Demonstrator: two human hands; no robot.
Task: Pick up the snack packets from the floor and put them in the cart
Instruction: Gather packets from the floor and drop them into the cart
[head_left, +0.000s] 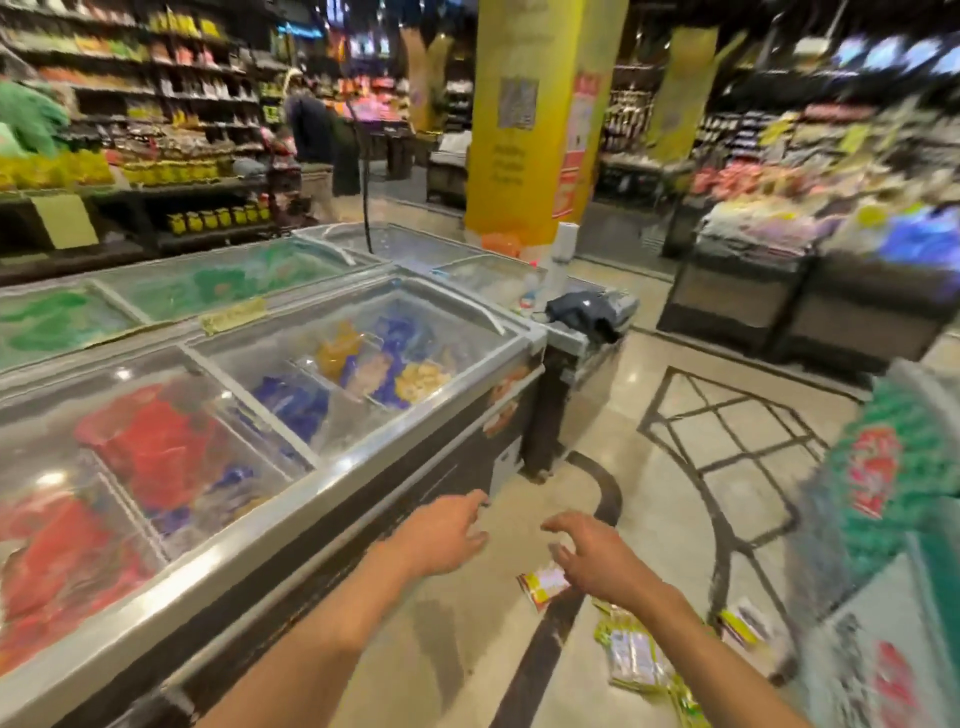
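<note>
**FLOOR CHECK: PACKETS DOWN, BOTH HANDS EMPTY**

Hidden / unclear: whole view is motion-blurred, worst at the right side.
- The red-and-yellow foil snack packet (540, 584) lies on the beige tiled floor (691, 415). Its far end is covered by the right hand (597, 558).
- The green-and-yellow plastic packet pile (636, 657) also lies on the floor, partly under the right forearm and cut off by the bottom edge. Outlines smear together, so no firm count; at least 2.
- The yellow-and-white flat packet (743, 623) lies apart from the pile, further right. It is near the base of a blurred green-and-red display (893, 467), which the frame edge cuts off. Cannot tell what the display is.

Counts: hands 2; single packets 2; piles 1.

Hands:
- The left hand (441, 535) hovers above the floor, just beside the front of the long glass-lidded chest freezer (363, 460). Fingers apart, loosely bent, holding nothing.
- The right hand is over the red-and-yellow packet, fingers spread, nothing gripped. Cannot tell whether it touches the packet.

Freezer contents show only as red, blue and yellow blurs under the glass.
</note>
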